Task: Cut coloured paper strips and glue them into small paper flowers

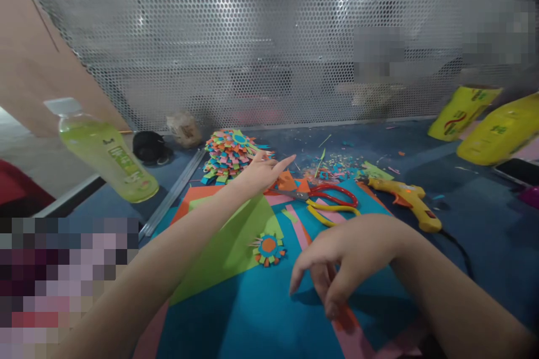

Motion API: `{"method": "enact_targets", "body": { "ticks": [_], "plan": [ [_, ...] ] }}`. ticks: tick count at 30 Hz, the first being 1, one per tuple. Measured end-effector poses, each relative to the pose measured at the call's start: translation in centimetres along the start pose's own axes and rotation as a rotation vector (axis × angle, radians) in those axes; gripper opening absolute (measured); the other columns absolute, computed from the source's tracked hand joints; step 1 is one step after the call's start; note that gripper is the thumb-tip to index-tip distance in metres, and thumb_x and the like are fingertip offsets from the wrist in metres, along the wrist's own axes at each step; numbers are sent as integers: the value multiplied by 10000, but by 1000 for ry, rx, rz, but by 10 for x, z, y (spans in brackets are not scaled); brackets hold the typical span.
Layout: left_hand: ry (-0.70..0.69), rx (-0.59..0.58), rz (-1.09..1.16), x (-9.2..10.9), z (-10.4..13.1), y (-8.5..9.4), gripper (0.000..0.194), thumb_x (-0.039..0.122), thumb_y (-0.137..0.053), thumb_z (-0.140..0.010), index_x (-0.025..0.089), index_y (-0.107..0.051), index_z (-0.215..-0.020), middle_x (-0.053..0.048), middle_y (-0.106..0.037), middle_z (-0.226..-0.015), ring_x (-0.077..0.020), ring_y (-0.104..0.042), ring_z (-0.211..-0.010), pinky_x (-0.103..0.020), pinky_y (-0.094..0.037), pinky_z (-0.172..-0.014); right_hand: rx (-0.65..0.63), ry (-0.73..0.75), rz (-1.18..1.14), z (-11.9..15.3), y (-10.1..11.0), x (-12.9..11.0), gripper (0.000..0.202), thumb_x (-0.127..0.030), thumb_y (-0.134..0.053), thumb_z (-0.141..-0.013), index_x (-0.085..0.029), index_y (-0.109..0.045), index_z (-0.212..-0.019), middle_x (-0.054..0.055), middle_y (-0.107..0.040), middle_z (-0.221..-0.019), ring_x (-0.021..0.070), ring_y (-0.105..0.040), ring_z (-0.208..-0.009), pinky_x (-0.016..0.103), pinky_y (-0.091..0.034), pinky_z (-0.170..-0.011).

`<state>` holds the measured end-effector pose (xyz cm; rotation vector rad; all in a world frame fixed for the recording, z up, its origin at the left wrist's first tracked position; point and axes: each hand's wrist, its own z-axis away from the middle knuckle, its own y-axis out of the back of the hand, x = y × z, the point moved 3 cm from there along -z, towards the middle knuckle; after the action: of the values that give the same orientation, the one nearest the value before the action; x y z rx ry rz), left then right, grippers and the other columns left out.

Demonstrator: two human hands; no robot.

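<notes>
My left hand (266, 169) reaches forward beside a tall stack of multicoloured fringed paper flowers (229, 157). Its fingers are partly stretched out, one pointing to the right, and I see nothing held in them. My right hand (349, 261) hangs palm down over the blue paper sheet (252, 314), fingers apart and drooping, above a pink and orange paper strip (301, 230); whether a fingertip touches the strip I cannot tell. Between the hands, a single paper flower (268, 245) with an orange centre lies near the green sheet's edge (219, 258).
Scissors (332, 196) with red and yellow handles lie beyond my right hand. A yellow glue gun (408, 199) with a cord rests to the right. Paper scraps (341, 167) litter the back. A drink bottle (107, 151) and clear glue sticks (174, 193) are left; yellow bottles (501, 129) stand right.
</notes>
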<state>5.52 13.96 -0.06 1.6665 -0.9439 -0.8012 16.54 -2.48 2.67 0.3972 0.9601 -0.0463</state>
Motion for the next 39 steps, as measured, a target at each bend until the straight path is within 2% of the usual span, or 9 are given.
{"method": "enact_targets", "body": {
  "ticks": [5, 9, 12, 16, 21, 27, 31, 35, 39],
  "plan": [
    [115, 120, 268, -2, 3, 3, 656, 60, -517, -693, 114, -354, -1326, -28, -702, -742, -202, -615, -928, -437, -216, -1029, -30, 18, 64, -2, 1, 4, 477, -246, -592, -795, -125, -500, -1247, 55, -687, -851, 137, -634, -828, 178, -437, -677],
    [294, 331, 577, -8, 4, 12, 714, 111, -602, -671, 142, -319, -1325, -10, -704, -738, -197, -629, -892, -439, -306, -990, -4, 54, 47, -3, 2, 4, 453, -255, -597, -784, -132, -525, -1214, 49, -679, -837, 138, -628, -795, 190, -438, -665],
    [439, 508, 855, -11, 7, 21, 691, 162, -595, -712, 157, -277, -1325, -28, -699, -783, -173, -649, -839, -365, -441, -858, 183, 108, -11, -4, 9, 4, 408, -235, -626, -747, -157, -572, -1144, 13, -639, -788, 123, -603, -733, 195, -434, -629],
    [612, 651, 1185, -4, 21, 27, 685, 171, -659, -675, 156, -324, -1272, -4, -687, -723, -136, -652, -708, -279, -487, -715, 445, 251, -238, -9, 20, 11, 355, -145, -643, -693, -165, -592, -1043, -23, -583, -729, 91, -574, -667, 204, -443, -619],
    [796, 674, 1483, 22, 44, 29, 617, 124, -714, -616, 97, -430, -1163, -3, -670, -661, -114, -629, -606, -231, -469, -584, 648, 251, -476, -15, 32, 22, 332, -130, -662, -645, -130, -579, -966, -3, -623, -694, 107, -601, -623, 258, -498, -633],
    [908, 645, 1669, 49, 66, 33, 532, 91, -746, -578, 108, -502, -1051, -28, -686, -690, -97, -621, -606, -221, -450, -587, 825, 265, -466, -13, 37, 24, 270, -112, -646, -617, -144, -584, -878, 6, -618, -734, 107, -596, -649, 264, -503, -645],
    [913, 664, 1695, 54, 77, 28, 525, 107, -768, -532, 120, -532, -1001, -16, -686, -667, -93, -602, -572, -228, -429, -579, 824, 219, -467, -18, 33, 22, 259, -94, -618, -602, -144, -558, -848, -12, -608, -694, 106, -599, -639, 291, -511, -680],
    [865, 759, 1673, 47, 85, 18, 542, 140, -772, -524, 132, -540, -1014, 17, -678, -640, -85, -593, -586, -226, -412, -601, 788, 197, -465, -25, 30, 19, 234, -138, -639, -615, -142, -540, -827, 1, -626, -716, 115, -620, -665, 306, -523, -707],
    [824, 778, 1660, 41, 89, 14, 524, 134, -758, -543, 126, -549, -1023, 14, -685, -652, -91, -603, -599, -240, -421, -627, 788, 174, -436, -32, 31, 26, 274, -157, -693, -588, -144, -541, -816, -6, -628, -675, 110, -617, -633, 285, -522, -675]
  ]
}}
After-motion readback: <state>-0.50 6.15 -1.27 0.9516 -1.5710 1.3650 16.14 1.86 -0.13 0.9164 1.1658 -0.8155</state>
